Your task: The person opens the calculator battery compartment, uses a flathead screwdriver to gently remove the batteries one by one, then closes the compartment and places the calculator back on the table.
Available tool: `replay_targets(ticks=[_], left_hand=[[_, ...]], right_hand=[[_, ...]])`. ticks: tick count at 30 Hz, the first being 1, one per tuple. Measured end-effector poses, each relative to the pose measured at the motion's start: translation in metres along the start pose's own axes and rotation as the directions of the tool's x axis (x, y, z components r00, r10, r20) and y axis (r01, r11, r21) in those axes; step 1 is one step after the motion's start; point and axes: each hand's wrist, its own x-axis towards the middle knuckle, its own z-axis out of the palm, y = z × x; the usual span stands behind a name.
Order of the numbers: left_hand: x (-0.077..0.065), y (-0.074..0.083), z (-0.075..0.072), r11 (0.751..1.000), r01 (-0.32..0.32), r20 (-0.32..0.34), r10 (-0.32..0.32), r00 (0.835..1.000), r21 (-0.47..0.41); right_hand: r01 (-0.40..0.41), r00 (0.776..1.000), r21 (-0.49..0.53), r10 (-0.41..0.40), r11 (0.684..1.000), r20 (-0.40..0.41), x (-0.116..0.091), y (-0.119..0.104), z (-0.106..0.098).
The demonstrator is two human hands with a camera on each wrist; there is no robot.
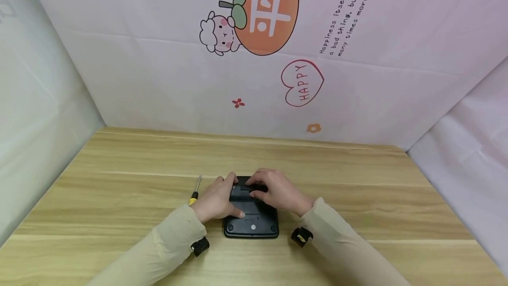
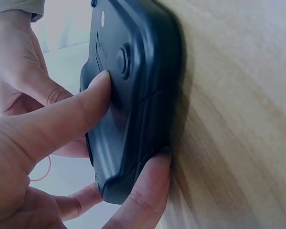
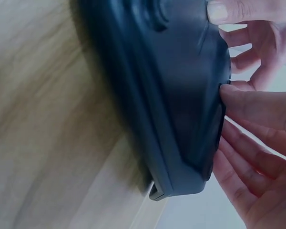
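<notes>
A black desktop calculator (image 1: 254, 226) lies face down on the table, its back with round rubber feet and a small round sticker turned up. My left hand (image 1: 216, 200) grips its left side, the thumb laid across the back and the fingers at the side and far edge. At the raised far end, my right hand (image 1: 275, 191) has its thumb and curled fingers on the battery cover (image 1: 245, 187), pinching at it. In the right wrist view the right thumb (image 3: 257, 105) presses the calculator's (image 3: 181, 95) raised end, with the other fingers beyond it.
A screwdriver (image 1: 194, 195) with a yellow and black handle lies just left of the left hand, its tip pointing away. The wooden table (image 1: 131, 158) runs back to a printed white cloth (image 1: 178, 87). White cloth also hangs on both sides.
</notes>
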Motion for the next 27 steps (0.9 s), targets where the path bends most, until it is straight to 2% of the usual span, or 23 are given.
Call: replay_targets(ticks=[15, 27], left_hand=[[-0.0008, -0.0007, 0.0026, 1.000, 0.001, 0.005, -0.001, 1.000, 0.000], [0.0006, -0.0002, 0.0011, 1.000, 0.003, 0.005, -0.004, 1.000, 0.003]], right_hand=[[0.012, 1.000, -0.027, -0.013, 1.000, -0.021, -0.0088, 0.0007, 0.0048], [0.042, 0.999, -0.035, -0.043, 0.999, -0.020, -0.0082, 0.0011, 0.0033]])
